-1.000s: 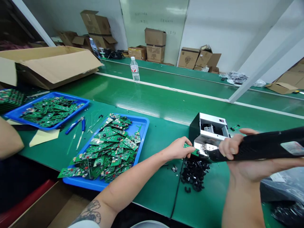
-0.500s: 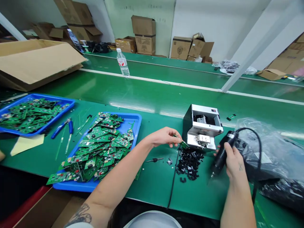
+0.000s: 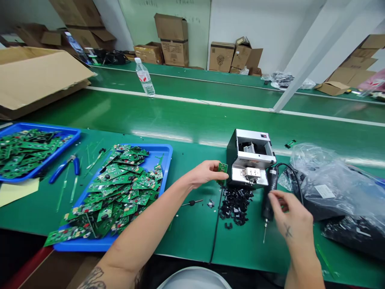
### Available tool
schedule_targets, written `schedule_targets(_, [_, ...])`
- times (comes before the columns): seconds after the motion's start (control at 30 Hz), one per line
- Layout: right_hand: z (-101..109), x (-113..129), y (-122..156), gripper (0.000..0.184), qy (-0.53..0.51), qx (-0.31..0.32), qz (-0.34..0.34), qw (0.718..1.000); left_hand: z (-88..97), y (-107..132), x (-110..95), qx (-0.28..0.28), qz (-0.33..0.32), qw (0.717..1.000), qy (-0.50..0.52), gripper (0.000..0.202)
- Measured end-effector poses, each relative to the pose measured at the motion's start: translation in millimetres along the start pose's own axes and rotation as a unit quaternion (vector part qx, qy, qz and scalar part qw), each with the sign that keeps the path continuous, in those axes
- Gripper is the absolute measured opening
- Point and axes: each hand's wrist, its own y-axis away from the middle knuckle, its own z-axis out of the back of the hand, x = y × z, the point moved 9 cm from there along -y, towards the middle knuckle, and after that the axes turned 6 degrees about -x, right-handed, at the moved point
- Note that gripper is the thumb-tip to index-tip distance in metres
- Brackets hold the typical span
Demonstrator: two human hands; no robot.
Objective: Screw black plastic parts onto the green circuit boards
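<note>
In my left hand (image 3: 209, 173) is a small green circuit board (image 3: 223, 167), pinched between thumb and fingers and raised beside the silver-and-black screw feeder (image 3: 252, 158). A black electric screwdriver (image 3: 268, 192) lies on the green mat at the feeder's right, its bit pointing toward me. The fingertips of my right hand (image 3: 290, 210) are at the screwdriver's side, loosely curled and not wrapped round it. Small black plastic parts (image 3: 236, 205) form a heap in front of the feeder. Many more boards (image 3: 126, 192) fill a blue tray (image 3: 167, 160) left of my forearm.
Another blue tray (image 3: 75, 138) of boards and blue-handled cutters (image 3: 64, 168) are at the left. Clear plastic bags (image 3: 327, 180) crowd the right side. A black cable (image 3: 217, 233) crosses the mat. A water bottle (image 3: 145, 78) stands behind.
My right hand has put the electric screwdriver down by the feeder and loosened its grip. My left hand has lifted and turned the board, away from the heap of black parts.
</note>
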Motion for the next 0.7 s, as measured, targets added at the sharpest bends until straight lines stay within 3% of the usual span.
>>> schedule_targets(0.07, [-11.5, 29.3, 22.7, 0.025, -0.027, 0.075, 0.121, 0.989, -3.9, 1.5, -1.0, 0.012, 0.002, 1.0, 0.002, 0.024])
schedule_targets(0.17, [-26.9, 62.5, 55.4, 0.019, -0.005, 0.141, 0.297, 0.944, -13.7, 4.1, -1.4, 0.048, 0.014, 0.998, 0.029, 0.025])
schedule_targets(0.27, [-39.2, 68.7, 69.4, 0.026, 0.033, 0.167, 0.382, 0.908, -19.6, 5.0, -2.0, 0.063, 0.009, 0.997, 0.039, 0.026])
schedule_targets(0.43, [-48.9, 55.8, 70.3, 0.027, 0.037, 0.189, 0.392, 0.9, -24.3, 4.8, -1.0, 0.082, -0.014, 0.997, 0.006, 0.027])
schedule_targets(0.6, [-53.9, 40.6, 66.3, 0.029, 0.012, 0.233, 0.327, 0.916, -30.8, 8.0, 6.0, 0.119, 0.016, 0.993, -0.011, 0.038])
schedule_targets(0.7, [-46.6, 36.8, 55.0, 0.025, -0.069, 0.245, 0.259, 0.932, -39.1, 11.4, 10.9, 0.151, 0.039, 0.987, -0.031, 0.039])
